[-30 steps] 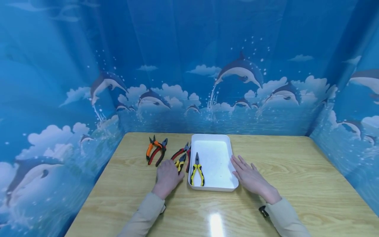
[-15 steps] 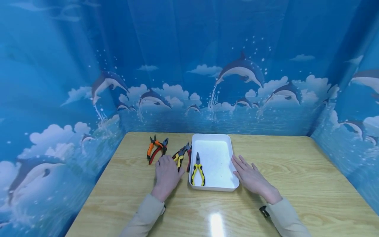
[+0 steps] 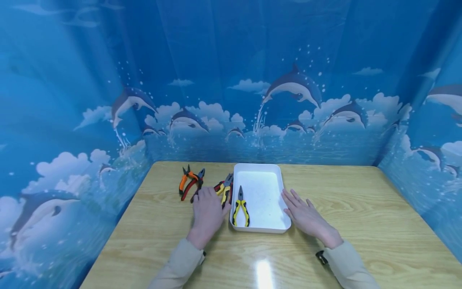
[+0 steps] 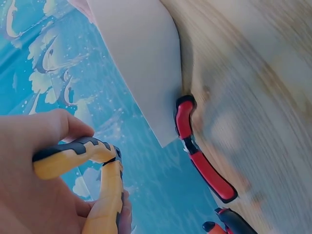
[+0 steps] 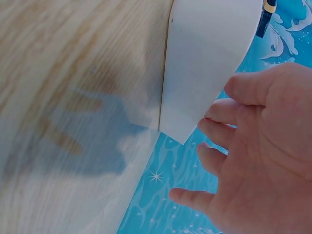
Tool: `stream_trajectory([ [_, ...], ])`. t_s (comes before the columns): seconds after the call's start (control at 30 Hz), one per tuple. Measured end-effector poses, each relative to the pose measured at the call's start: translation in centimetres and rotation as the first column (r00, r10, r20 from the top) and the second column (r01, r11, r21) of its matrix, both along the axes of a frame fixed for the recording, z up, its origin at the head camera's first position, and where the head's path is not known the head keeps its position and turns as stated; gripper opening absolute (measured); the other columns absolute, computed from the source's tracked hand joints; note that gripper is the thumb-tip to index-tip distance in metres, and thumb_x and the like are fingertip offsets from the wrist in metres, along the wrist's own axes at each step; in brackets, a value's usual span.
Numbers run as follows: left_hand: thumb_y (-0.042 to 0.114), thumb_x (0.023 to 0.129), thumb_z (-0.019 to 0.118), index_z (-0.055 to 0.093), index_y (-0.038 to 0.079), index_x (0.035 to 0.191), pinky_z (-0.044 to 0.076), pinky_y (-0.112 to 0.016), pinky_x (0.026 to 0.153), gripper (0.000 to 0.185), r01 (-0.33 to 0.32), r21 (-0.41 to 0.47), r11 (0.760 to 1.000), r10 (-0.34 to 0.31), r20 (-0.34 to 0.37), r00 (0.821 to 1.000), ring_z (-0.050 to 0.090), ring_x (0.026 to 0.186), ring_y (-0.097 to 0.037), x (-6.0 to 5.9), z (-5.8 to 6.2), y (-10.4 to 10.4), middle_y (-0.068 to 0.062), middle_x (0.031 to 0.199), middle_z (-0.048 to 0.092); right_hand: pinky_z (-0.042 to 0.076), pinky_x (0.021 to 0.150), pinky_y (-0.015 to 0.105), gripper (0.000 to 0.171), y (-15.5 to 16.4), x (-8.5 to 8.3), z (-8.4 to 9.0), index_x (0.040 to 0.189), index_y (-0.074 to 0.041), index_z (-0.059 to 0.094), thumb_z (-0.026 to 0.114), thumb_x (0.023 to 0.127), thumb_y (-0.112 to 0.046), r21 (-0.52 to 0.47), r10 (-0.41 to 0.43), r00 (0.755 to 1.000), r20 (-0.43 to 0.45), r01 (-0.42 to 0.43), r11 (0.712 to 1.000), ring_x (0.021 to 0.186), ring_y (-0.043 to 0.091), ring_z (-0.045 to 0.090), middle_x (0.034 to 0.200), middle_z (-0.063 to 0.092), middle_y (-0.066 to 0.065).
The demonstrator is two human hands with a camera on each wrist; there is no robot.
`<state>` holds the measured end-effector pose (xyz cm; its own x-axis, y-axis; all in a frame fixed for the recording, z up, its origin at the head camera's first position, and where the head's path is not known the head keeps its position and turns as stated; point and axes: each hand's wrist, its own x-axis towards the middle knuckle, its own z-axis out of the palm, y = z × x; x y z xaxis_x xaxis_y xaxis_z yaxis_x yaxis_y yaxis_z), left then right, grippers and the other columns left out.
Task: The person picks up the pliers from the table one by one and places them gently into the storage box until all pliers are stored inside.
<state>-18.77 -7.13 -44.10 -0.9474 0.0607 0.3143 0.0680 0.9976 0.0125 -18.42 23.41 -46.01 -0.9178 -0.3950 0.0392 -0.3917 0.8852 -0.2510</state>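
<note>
while curled round yellow pliers (image 4: pixel 100 185), left hand (image 3: pixel 208 211); right hand (image 3: pixel 306 215) flat, fingers relaxed beside tray (image 3: pixel 260 228)

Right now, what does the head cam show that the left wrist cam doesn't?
Head only: the right hand flat on the table beside the tray, the yellow pliers lying inside the tray, and the orange pliers farther left. Left wrist only: the fingers curled round yellow-and-black handles, close up. Both: the left hand, the white tray and the red-handled pliers beside it.
</note>
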Motion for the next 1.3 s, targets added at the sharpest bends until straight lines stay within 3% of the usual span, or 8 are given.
stream_trajectory([
  [0.2, 0.058, 0.092, 0.066, 0.057, -0.012, 0.12, 0.054, -0.046, 0.088, 0.076, 0.046, 0.008, 0.999, -0.046, -0.025, 0.999, 0.063, 0.103, -0.036, 0.2, 0.2, 0.6, -0.027, 0.114, 0.063, 0.019, 0.112, 0.074, 0.053, 0.0, 0.0, 0.0, 0.156, 0.001, 0.031, 0.042, 0.109, -0.021, 0.003, -0.005, 1.0, 0.001, 0.005, 1.0, 0.151, 0.041, 0.02, 0.164, 0.027, 0.018],
  [0.47, 0.059, 0.09, 0.066, 0.059, -0.008, 0.112, 0.053, -0.046, 0.084, 0.071, 0.099, -0.002, 0.995, -0.099, -0.075, 0.992, 0.063, 0.096, -0.035, -0.1, 0.2, 2.8, -0.023, 0.104, 0.064, 0.018, 0.112, 0.074, 0.054, -0.1, 0.1, 0.0, 0.156, 0.001, 0.03, 0.041, 0.109, -0.022, 0.0, -0.009, 1.0, 0.01, 0.009, 1.0, 0.151, 0.041, 0.019, 0.164, 0.025, 0.018],
  [0.8, 0.058, 0.091, 0.061, 0.06, -0.002, 0.1, 0.051, -0.041, 0.08, 0.061, 0.117, -0.052, 0.992, -0.116, 0.023, 0.993, 0.061, 0.088, -0.027, -1.2, -0.2, 6.4, -0.015, 0.094, 0.062, 0.017, 0.112, 0.075, 0.054, -0.4, 0.1, 0.2, 0.157, 0.0, 0.029, 0.041, 0.109, -0.023, 0.018, -0.033, 0.999, 0.019, 0.033, 0.999, 0.152, 0.042, 0.019, 0.165, 0.024, 0.017],
  [1.1, 0.062, 0.094, 0.055, 0.06, -0.005, 0.117, 0.047, -0.047, 0.1, 0.071, 0.115, -0.105, 0.988, -0.091, 0.206, 0.974, 0.061, 0.105, -0.03, -1.7, -1.2, 8.6, -0.018, 0.109, 0.064, 0.017, 0.112, 0.074, 0.054, -0.5, -0.1, 0.0, 0.157, 0.0, 0.03, 0.042, 0.109, -0.022, 0.023, -0.041, 0.999, 0.021, 0.041, 0.999, 0.152, 0.042, 0.02, 0.164, 0.026, 0.018],
  [1.3, 0.064, 0.093, 0.055, 0.062, -0.003, 0.113, 0.049, -0.041, 0.089, 0.07, 0.089, -0.158, 0.983, -0.05, 0.237, 0.97, 0.06, 0.094, -0.026, -2.0, -2.0, 9.3, -0.015, 0.101, 0.063, 0.017, 0.112, 0.074, 0.054, -0.4, 0.1, 0.2, 0.156, 0.001, 0.031, 0.042, 0.109, -0.022, 0.017, -0.037, 0.999, 0.02, 0.037, 0.999, 0.151, 0.042, 0.02, 0.164, 0.026, 0.019],
])
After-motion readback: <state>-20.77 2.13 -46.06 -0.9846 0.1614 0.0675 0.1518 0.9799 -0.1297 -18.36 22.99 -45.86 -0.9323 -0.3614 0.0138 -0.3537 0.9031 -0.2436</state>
